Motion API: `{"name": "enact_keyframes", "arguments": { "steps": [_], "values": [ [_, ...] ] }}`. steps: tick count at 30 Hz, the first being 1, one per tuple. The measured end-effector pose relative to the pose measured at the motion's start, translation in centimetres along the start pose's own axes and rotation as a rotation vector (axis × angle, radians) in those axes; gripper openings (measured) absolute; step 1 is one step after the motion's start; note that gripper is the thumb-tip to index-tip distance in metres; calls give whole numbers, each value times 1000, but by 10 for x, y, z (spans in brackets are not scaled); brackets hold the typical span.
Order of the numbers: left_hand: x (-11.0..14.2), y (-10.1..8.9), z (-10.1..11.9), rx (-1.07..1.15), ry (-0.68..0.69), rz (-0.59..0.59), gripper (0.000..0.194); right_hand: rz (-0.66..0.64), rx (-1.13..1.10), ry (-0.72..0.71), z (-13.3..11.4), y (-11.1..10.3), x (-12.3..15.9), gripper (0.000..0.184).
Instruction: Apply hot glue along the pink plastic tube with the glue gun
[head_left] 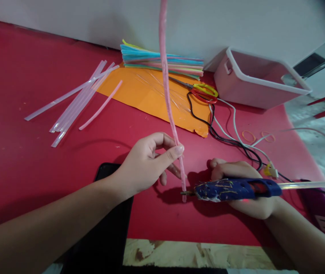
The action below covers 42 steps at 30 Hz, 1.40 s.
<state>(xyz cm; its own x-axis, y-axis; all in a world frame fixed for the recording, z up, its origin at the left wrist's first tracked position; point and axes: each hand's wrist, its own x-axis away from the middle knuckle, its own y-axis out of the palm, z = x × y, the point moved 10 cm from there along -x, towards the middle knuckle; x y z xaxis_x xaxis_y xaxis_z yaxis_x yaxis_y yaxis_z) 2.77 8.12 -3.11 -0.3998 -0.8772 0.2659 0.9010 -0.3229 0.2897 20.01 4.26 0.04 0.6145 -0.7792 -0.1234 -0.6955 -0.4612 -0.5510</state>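
Between thumb and fingers, my left hand (153, 160) pinches a long pink pipe cleaner (166, 87) near its lower end; it rises past the top of the view. My right hand (245, 171) is wrapped round a dark blue glue gun (228, 189), smeared with dried glue. A clear glue stick (308, 185) sticks out of the gun's rear. The metal nozzle is at the pipe cleaner's lower tip; whether they touch I cannot tell. A short pink pipe cleaner (101, 106) and several glue sticks (79, 97) lie to the left on the red tabletop (51, 163).
Behind the hands, an orange envelope (139, 97) lies under scissors (205, 93) and beside a bundle of coloured pipe cleaners (156, 59). A pink bin (242, 85) stands back right. Black and white cables (231, 142) run towards a purple power strip (319, 209). A black device (102, 228) is under my left forearm.
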Motion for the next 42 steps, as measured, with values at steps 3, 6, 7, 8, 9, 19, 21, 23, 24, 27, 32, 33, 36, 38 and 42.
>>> {"name": "enact_keyframes", "arguments": {
  "steps": [3, 6, 7, 8, 9, 19, 21, 23, 24, 27, 32, 33, 36, 38, 42],
  "values": [
    [1, 1, 0, 4, 8, -3, 34, 0, -5, -1, 0, 0, 1, 11],
    [1, 1, 1, 11, 14, -10, 33, -3, -11, 3, 1, 0, 1, 11],
    [1, 1, 1, 15, 17, -10, 32, -4, -13, 4, 1, 0, 1, 12],
    [0, 1, 1, 18, 18, -12, 32, -5, -15, 4, 2, 1, 1, 12],
    [0, 2, 1, 20, 19, -14, 32, -5, -17, 6, 2, 0, 2, 12],
    [-1, 2, 0, 20, 22, -29, 30, -16, -20, 18, 5, 1, 3, 3],
    [-1, 2, -1, 18, 26, -27, 31, -14, -12, 15, 4, 1, 2, 4],
    [-1, 2, -1, 13, 27, -22, 31, -16, -14, 13, 3, 1, 2, 4],
    [-1, 1, -2, 7, 26, -23, 31, -16, -16, 15, 4, 1, 3, 4],
    [-1, 0, -3, -16, 22, -26, 30, -20, -25, 17, 6, 2, 4, 5],
    [-1, 0, -5, -23, 11, -29, 31, -9, -18, 17, 5, 1, 4, 3],
    [-1, 1, -4, -20, 10, -27, 31, -4, -24, 20, 5, 1, 3, 3],
    [-1, 1, -4, -9, 5, -19, 31, 4, -42, 30, 5, 0, 2, 6],
    [-1, 1, -5, -2, -7, -19, 31, 5, -50, 30, 5, 0, 2, 8],
    [-1, 0, -8, 1, -31, -18, 32, 6, -54, 45, 6, 0, 2, 9]
  ]
}}
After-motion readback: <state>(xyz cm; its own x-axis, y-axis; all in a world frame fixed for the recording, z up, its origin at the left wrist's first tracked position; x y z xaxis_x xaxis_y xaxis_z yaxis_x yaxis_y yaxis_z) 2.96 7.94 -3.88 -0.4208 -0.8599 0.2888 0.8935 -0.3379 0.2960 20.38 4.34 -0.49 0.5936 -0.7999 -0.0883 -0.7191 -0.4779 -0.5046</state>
